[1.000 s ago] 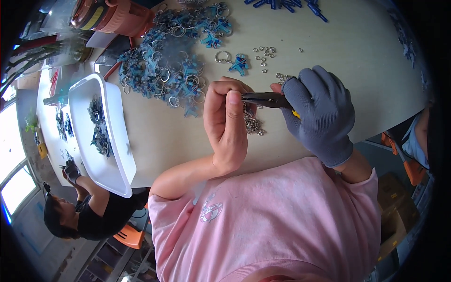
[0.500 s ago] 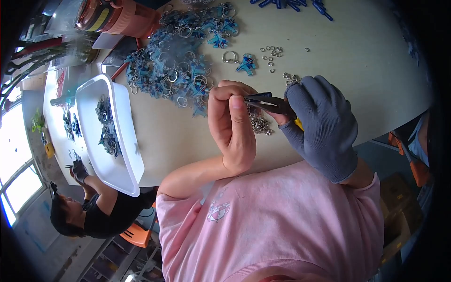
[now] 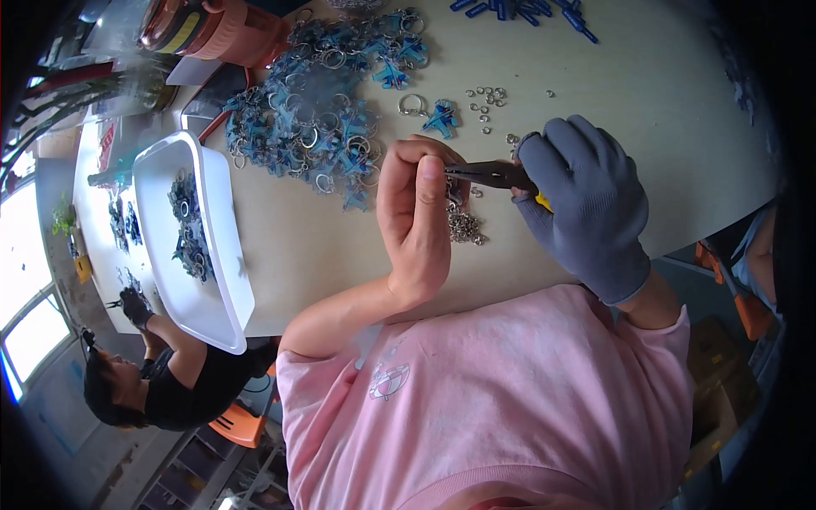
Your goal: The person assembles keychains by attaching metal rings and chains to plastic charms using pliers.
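My bare left hand is closed, thumb against curled fingers, pinching something small that the fingers hide. My right hand, in a grey fingerless glove, grips pliers with dark jaws and a yellow handle. The jaw tips meet my left thumb and fingertips. Under the pliers lies a heap of small metal rings. Beyond my hands rest a blue airplane-shaped charm, a key ring beside it, and several scattered small rings.
A large pile of blue airplane keychains covers the far left of the table. Left of it stands a white tub with more keychains. Blue tags lie at the far edge, an orange-red bottle at the far left. Another person works at left.
The pliers have turned to lie more level at my left fingertips. A dark blue piece that showed by the jaws is now out of sight. My right hand has risen slightly.
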`<state>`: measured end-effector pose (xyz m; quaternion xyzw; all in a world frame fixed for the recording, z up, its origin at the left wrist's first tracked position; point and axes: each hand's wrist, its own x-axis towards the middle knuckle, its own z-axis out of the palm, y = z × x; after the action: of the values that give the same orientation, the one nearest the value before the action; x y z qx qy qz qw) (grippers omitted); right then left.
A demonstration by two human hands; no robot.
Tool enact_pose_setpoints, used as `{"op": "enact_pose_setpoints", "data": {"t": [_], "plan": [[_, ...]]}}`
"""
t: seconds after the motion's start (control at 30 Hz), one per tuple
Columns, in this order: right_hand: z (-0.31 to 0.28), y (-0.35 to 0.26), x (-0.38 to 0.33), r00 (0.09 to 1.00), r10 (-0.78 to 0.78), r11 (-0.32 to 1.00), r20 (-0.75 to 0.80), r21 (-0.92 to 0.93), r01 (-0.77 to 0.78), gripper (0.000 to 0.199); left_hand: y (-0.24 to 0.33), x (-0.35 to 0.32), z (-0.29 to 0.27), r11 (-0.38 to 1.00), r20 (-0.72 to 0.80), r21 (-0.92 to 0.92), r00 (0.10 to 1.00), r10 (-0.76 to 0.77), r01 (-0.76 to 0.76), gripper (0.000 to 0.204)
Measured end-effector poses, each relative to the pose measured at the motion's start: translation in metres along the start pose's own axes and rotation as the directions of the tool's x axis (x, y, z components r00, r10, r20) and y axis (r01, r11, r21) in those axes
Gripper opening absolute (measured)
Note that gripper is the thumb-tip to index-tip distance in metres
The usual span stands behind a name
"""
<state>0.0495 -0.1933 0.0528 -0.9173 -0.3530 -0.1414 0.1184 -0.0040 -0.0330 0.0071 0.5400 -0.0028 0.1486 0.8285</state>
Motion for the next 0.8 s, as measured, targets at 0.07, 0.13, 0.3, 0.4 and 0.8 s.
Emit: {"op": "enact_pose_setpoints", "data": {"t": [0.07,0.13,0.3,0.4,0.8], "plan": [[0.001,0.010,0.005,0.998,0.061,0.956,0.011,0.287,-0.062,0.021,0.008,0.006,-0.016,0.998,-0.035,0.055,0.999,-0.022,0.024,0.014],[0.001,0.035,0.003,0.970,0.238,0.890,0.051,0.389,-0.239,0.023,0.038,0.015,-0.056,0.863,-0.316,0.496,0.906,0.282,-0.096,0.026],[0.013,0.107,-0.027,0.944,0.328,0.905,0.019,0.280,-0.320,0.022,0.177,0.001,-0.168,-0.278,0.123,0.948,0.630,0.767,0.154,0.034],[0.020,0.096,-0.024,0.958,0.277,0.864,0.072,0.418,-0.280,0.020,0.187,-0.025,-0.225,-0.489,-0.158,0.799,0.907,0.390,0.350,0.030],[0.041,0.073,0.036,0.992,0.092,0.840,0.089,0.528,-0.126,0.019,0.018,0.070,-0.056,0.137,0.687,0.727,0.716,-0.127,-0.673,0.043]]}}
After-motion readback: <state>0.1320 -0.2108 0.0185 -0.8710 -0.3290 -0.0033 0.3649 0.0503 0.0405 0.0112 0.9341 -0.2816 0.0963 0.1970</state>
